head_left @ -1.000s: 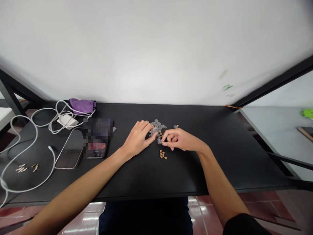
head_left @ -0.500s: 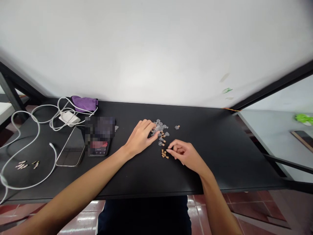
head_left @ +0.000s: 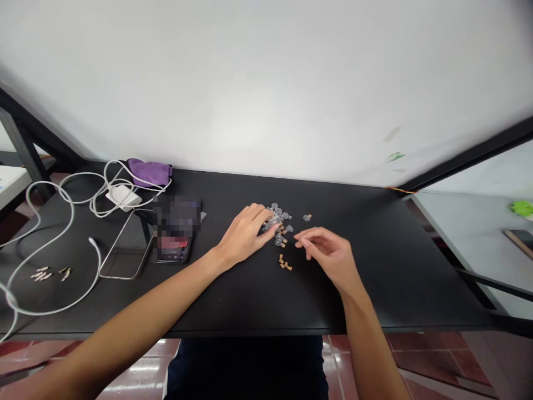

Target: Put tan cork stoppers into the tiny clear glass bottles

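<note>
A heap of small clear glass bottles (head_left: 275, 218), several with cork stoppers, lies on the black table. My left hand (head_left: 245, 230) reaches into the heap from the left, thumb and fingers curled around a small glass bottle among the others; its exact grip is partly hidden. Nearer to me is a little group of loose corks (head_left: 285, 263). To the right of the heap, my right hand (head_left: 327, 253) hovers with thumb and index pinched on what looks like a cork, mostly hidden by the fingertips. One corked bottle (head_left: 307, 218) lies apart on the right.
At left on the table (head_left: 395, 266) lie a phone (head_left: 127, 244), a second phone (head_left: 172, 254) with a lit screen, a white charger (head_left: 124, 197) with looping cable, and a purple pouch (head_left: 150, 173). Small pale pieces (head_left: 40, 274) lie farther left. A white wall (head_left: 250, 100) rises behind.
My right hand has lifted from the loose corks and moved up and right; that group looks smaller. My left hand stays at the bottles. The whole view has shifted slightly.
</note>
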### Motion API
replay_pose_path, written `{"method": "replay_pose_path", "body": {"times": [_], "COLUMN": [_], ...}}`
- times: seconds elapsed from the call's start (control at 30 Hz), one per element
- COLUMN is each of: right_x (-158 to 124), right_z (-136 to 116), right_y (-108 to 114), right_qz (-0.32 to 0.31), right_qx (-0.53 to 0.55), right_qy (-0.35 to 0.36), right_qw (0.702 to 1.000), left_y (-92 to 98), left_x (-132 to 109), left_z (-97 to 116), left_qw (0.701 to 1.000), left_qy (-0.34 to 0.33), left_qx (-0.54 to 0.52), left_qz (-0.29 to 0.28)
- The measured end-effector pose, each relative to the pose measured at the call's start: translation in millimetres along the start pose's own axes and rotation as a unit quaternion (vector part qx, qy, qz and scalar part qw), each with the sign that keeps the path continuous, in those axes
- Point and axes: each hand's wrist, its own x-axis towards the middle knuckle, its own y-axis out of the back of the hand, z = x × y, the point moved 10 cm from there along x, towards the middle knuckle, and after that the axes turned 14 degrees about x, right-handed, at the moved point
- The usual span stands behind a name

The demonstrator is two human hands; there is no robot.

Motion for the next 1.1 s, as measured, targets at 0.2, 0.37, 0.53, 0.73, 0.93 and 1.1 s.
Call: {"method": "replay_pose_path", "body": {"times": [0.2,0.37,0.53,0.73,0.93,1.1], "right_x": [43,64,63,58,55,54], "right_z": [-31,-14,-1,8,3,-1], "right_y": [-23,-31,-31,-29,-29,-32], "right_qz": [-0.047,-0.057,-0.050,-0.055,-0.055,-0.053], "right_qx": [-0.014,0.058,0.076,0.100,0.088,0.071], "right_qy": [0.113,0.092,0.033,-0.001,0.034,0.042], "right_qw": [0.992,0.992,0.995,0.993,0.994,0.995], "left_y": [0.3,-0.2,-6.4,-13.1,-13.5,-14.4], "left_x": [-1,-2,-2,-2,-3,-5], "left_z": [-3,-5,5,11,12,13], "left_qw": [1.000,1.000,0.999,0.996,0.995,0.994], "left_qy": [0.014,0.016,-0.038,-0.068,-0.073,-0.082], "left_qx": [-0.019,-0.011,0.020,0.022,0.030,0.033], "left_qz": [-0.008,-0.012,-0.029,-0.055,-0.056,-0.058]}}
